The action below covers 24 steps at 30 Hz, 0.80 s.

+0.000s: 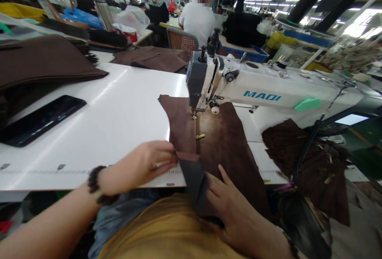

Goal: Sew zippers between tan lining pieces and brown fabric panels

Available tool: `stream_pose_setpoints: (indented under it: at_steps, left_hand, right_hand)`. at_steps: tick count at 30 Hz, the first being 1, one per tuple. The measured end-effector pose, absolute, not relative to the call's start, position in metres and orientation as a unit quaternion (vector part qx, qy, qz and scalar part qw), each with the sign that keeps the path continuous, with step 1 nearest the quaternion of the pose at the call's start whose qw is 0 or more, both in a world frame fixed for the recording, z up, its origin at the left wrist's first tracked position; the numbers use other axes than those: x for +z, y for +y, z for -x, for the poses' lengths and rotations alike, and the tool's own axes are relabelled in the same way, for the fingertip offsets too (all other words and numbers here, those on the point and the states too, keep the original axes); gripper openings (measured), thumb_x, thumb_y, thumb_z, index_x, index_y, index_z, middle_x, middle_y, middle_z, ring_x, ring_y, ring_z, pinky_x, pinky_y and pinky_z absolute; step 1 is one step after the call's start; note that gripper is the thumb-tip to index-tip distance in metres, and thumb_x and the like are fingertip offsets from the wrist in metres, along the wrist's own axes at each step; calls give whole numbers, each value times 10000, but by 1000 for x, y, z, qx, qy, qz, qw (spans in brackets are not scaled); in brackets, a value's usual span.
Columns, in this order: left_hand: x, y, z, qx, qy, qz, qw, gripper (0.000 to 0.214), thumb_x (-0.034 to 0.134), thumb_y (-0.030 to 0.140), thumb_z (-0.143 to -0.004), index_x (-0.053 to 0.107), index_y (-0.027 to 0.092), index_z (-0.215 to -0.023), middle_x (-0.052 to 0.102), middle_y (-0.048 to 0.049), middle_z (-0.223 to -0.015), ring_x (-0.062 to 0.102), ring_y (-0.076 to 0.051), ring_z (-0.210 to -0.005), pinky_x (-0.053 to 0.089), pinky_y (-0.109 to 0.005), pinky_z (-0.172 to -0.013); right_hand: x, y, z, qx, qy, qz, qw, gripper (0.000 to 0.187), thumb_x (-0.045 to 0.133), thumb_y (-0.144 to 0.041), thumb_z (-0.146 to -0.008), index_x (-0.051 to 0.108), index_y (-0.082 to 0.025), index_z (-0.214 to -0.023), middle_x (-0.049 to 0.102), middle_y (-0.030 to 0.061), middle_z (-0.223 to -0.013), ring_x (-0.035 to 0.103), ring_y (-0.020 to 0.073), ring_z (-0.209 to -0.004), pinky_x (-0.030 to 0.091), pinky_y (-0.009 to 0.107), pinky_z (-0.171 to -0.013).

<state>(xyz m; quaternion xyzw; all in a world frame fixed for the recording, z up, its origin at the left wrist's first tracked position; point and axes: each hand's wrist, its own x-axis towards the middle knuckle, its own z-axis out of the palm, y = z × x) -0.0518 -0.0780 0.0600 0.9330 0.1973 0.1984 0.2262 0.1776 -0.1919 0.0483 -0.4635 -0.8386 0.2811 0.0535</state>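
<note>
A brown fabric piece [227, 139] with a zipper [198, 135] lies under the needle of a white sewing machine [262, 88]. My left hand [143, 165] pinches the fabric's near left edge at the table's front, fingers closed on it. My right hand [235, 207] lies on the fabric's lower part below the table edge, fingers partly stretched, pressing a dark folded flap [193, 183].
A black phone [38, 119] lies on the white table [119, 108] at the left. Stacked brown fabric [44, 60] sits far left; more brown pieces [310, 159] hang at the right. A person in white [198, 18] sits ahead with their back turned.
</note>
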Motion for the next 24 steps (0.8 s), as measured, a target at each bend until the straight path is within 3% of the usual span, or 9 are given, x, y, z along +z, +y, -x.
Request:
stream_pose_setpoints:
  at_steps: [3,7,9,11,15,19,24]
  left_hand:
    - [91,-51,60,194,292,-903,250,233,414,269,-934,606,141,-898,620,-33,-939,568,-115,-858,420,-214,-778]
    - [88,-42,32,21,192,-935,297,298,435,340,-921,597,144,-1075,614,-44,-1050,582,-134,-944,426,-217,-849]
    - [69,-51,17,-24,183,-953,239,398,537,417,-848,575,139,-1131,583,-77,-1067,581,-178,-925,453,-260,-822]
    - [48,-62,9,-15,196,-968,154,498,594,461,-786,562,128,-1155,555,-110,-1060,564,-228,-913,472,-324,-791]
    - [19,-78,13,60,218,-972,72,533,578,482,-779,545,134,-1182,538,-142,-1100,535,-275,-962,480,-413,-802]
    - [8,-84,18,111,209,-970,52,529,609,453,-763,560,103,-1157,537,-160,-1168,500,-286,-1093,433,-434,-934]
    - [2,-96,9,119,223,-967,29,496,630,424,-760,584,88,-1121,549,-183,-1189,518,-295,-1109,440,-433,-946]
  right_hand:
    - [51,-187,-176,276,-851,446,13,726,506,-554,-820,319,-128,-1378,297,136,-1407,203,263,-1326,-1,546,-1079]
    - [68,-178,-187,344,-831,438,-1,831,558,-676,-713,378,-174,-1350,305,114,-1405,251,262,-1310,78,520,-1092]
    - [75,-170,-195,390,-822,414,14,701,537,-621,-769,410,-220,-1330,361,79,-1378,309,232,-1287,123,486,-1101]
    - [72,-156,-199,384,-819,418,85,511,462,-501,-877,438,-231,-1310,427,53,-1336,370,184,-1253,222,412,-1097]
    - [39,-120,-195,191,-804,510,238,376,406,-244,-915,483,-109,-1258,409,99,-1345,375,166,-1244,322,330,-1057]
    - [4,-95,-190,90,-831,517,185,377,421,-133,-876,486,-107,-1247,448,94,-1312,387,194,-1226,321,418,-1048]
    - [-2,-94,-201,85,-853,490,158,391,394,-139,-892,454,-124,-1278,437,91,-1321,369,188,-1239,284,452,-1066]
